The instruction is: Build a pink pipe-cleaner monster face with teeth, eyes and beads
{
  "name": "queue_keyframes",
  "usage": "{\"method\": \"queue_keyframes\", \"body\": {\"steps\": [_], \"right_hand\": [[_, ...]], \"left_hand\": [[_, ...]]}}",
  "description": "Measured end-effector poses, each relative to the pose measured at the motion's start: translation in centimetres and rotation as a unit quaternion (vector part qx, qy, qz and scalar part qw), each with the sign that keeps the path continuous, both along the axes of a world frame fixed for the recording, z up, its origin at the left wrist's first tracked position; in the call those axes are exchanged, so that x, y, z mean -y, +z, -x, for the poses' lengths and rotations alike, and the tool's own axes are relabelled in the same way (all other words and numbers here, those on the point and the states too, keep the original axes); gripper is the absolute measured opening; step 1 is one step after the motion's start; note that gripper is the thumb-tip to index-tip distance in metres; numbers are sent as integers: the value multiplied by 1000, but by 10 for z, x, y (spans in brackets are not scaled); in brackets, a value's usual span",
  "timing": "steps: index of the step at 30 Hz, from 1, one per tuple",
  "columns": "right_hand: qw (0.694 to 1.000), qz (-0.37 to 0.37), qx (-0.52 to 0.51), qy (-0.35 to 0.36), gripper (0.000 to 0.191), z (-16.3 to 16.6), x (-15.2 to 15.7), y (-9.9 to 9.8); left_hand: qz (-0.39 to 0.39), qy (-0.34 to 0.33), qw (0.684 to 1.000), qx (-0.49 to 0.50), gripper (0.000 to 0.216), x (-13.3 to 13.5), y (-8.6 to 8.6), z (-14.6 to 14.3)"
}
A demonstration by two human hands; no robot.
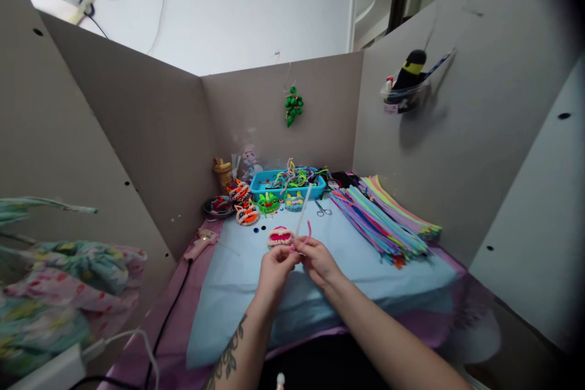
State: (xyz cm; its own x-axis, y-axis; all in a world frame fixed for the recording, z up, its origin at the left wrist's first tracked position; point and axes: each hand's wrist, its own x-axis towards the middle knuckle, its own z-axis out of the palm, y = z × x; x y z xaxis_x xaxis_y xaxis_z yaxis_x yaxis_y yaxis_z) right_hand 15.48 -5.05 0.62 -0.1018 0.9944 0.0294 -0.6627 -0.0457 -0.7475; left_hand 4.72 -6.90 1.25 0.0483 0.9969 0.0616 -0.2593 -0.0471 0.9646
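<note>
My left hand (278,262) and my right hand (316,259) meet over the front middle of the table, fingers pinched together. Between them is a pink pipe cleaner (309,229), its free end curling up from my right fingers. A long pale strip (303,212), perhaps another pipe cleaner, rises above the fingertips toward the blue tray. The part between the fingertips is small and mostly covered. Just behind my left fingers lies a pink and white fuzzy mouth-shaped piece (280,236) on the light blue cloth (242,280).
Bundles of coloured pipe cleaners (379,219) lie at the right. Behind stand a blue tray (259,187) of twisted scraps, scissors (323,209), and finished figures in orange (247,214) and green (267,203). A glue gun (201,245) with a black cord rests at left. Grey panels (283,91) enclose the table.
</note>
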Motion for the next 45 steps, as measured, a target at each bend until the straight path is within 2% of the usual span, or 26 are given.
{"method": "queue_keyframes", "body": {"steps": [9,21,29,31,33,37,41,45], "right_hand": [[1000,12,13,10,36,-5,-3,2],[990,-1,12,144,38,-8,-2,-1],[984,-19,0,177,34,-11,0,2],[986,-14,5,166,34,-12,1,3],[992,-6,28,125,36,-12,0,4],[997,-12,69,16,37,-11,-5,-2],[997,-19,80,-11,34,-9,-7,-6],[993,-29,100,-62,28,-10,-3,-2]], "left_hand": [[57,-56,996,46,35,7,12,2],[75,-184,977,73,34,12,12,2],[83,-225,970,47,35,8,7,11],[86,-219,971,36,38,8,8,11],[77,-192,978,21,41,8,9,9],[15,-71,997,-29,36,8,13,3],[-14,-13,997,-74,31,7,13,0],[-27,25,994,-107,26,7,11,1]]}}
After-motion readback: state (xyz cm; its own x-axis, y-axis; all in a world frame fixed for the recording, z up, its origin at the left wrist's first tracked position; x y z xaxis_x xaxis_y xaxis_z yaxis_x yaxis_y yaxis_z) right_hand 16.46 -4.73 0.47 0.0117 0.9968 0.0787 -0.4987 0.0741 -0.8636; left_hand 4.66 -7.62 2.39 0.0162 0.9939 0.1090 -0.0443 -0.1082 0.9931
